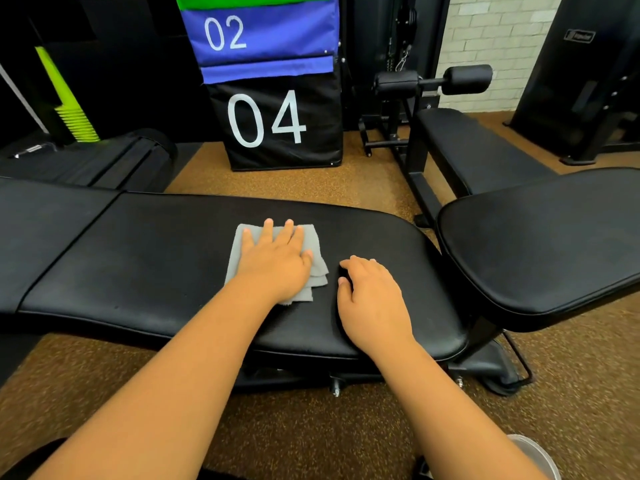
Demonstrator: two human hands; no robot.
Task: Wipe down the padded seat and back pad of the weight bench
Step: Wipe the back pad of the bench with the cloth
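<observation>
A black padded weight bench lies flat across the view, with a long pad (145,258) in the middle and a second pad (38,230) joined at its left. A folded grey cloth (317,271) lies on the long pad. My left hand (277,261) presses flat on the cloth with straight, spread fingers. My right hand (370,299) rests on the bare pad just right of the cloth, fingers loosely bent, holding nothing.
A second black bench pad (554,244) sits close on the right, a third bench (474,147) with roller pads behind it. A black box marked 04 (277,126) stands beyond the bench under a blue one marked 02 (263,32). The floor (311,427) is brown speckled rubber.
</observation>
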